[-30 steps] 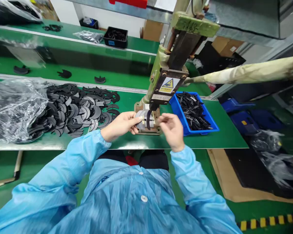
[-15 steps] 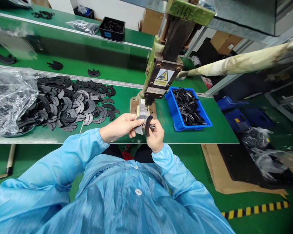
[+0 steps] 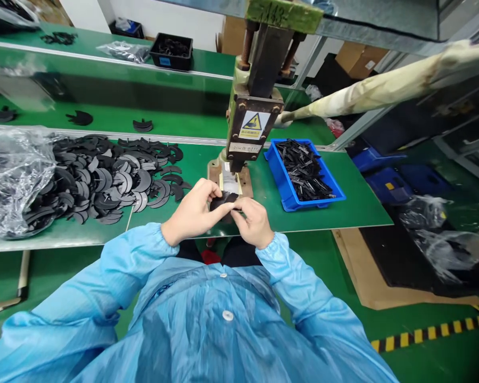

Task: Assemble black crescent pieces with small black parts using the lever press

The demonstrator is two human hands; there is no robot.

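A workshop with a green floor and a pale wall is seen, and a green table is set across it, its near edge close to the person's body. Above the near part of that table, just in front of the press base, a dark curved piece is held between two bare hands. Whether one part or several is held there cannot be told. The piece is gripped from the left by the left hand, the thumb laid along its near side and the fingers bent behind it. Its right end is pinched between the thumb and fingertips of the right hand, and the tips of both hands are brought together there. Both forearms, covered by blue sleeves, are angled inward.

Beyond the hands, one press is mounted, with one yellow warning sign fixed to it. To its right, one blue bin is filled with thin black parts, too tangled to be counted. To the left, a heap of curved pieces, likewise uncountable, is partly covered by one clear bag. Behind the table's rail, three loose pieces are laid well apart.
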